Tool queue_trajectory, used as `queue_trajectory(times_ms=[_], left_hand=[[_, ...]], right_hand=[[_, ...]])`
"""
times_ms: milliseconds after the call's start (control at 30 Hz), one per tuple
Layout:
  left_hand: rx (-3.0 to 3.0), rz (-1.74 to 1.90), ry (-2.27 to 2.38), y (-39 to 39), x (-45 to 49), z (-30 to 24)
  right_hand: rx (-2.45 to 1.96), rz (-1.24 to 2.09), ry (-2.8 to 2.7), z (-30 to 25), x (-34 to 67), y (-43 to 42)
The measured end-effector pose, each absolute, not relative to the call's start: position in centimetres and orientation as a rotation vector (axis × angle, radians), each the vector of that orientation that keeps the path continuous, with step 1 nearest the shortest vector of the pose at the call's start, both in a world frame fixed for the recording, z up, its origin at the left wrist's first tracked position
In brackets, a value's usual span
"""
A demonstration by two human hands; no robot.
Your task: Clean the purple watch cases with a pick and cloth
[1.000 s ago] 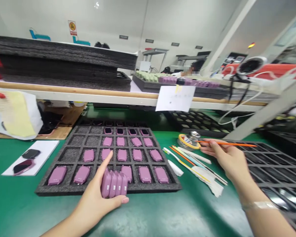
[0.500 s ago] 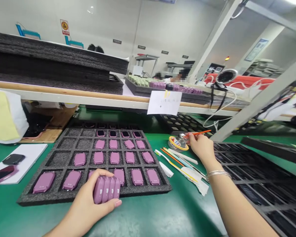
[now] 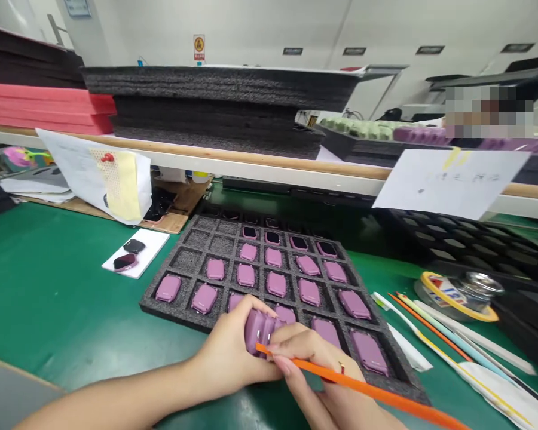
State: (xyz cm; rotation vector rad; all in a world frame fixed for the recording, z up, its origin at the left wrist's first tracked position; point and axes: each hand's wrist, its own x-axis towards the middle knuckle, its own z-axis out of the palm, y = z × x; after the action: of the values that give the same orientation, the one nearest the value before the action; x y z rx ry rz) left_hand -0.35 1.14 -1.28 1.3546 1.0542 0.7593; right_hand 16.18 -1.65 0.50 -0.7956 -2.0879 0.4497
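Note:
My left hand (image 3: 235, 343) grips a short row of several purple smartwatch cases (image 3: 254, 329), standing on edge side by side over the front of the foam tray. My right hand (image 3: 316, 364) pinches a long orange stick (image 3: 376, 391) close to its end. The stick's tip lies at the side of the held cases; whether it touches them I cannot tell. Right fingers hide part of the row. Below and behind both hands, the black foam tray (image 3: 188, 261) carries more purple cases in its pockets, with dark-screened ones in a back row.
Right of the tray are a metal can (image 3: 479, 286) beside a roll of yellow-edged tape (image 3: 452, 301), a toothbrush (image 3: 412, 328) and several thin sticks. A white pad (image 3: 147, 254) with two watch pieces lies left. Foam stacks (image 3: 219, 89) fill the shelf (image 3: 251, 170) above.
My right hand has come from the can to the cases in my left hand, bringing the orange stick. The view has turned left. My left hand keeps its hold.

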Motion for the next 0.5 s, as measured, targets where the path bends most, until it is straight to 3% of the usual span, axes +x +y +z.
queue_trajectory(times_ms=[500], left_hand=[[1.308,0.729,1.063,1.2,-0.3,-1.7]], right_hand=[[-0.733,0.477,-2.054,-1.1,16.0,-1.6]])
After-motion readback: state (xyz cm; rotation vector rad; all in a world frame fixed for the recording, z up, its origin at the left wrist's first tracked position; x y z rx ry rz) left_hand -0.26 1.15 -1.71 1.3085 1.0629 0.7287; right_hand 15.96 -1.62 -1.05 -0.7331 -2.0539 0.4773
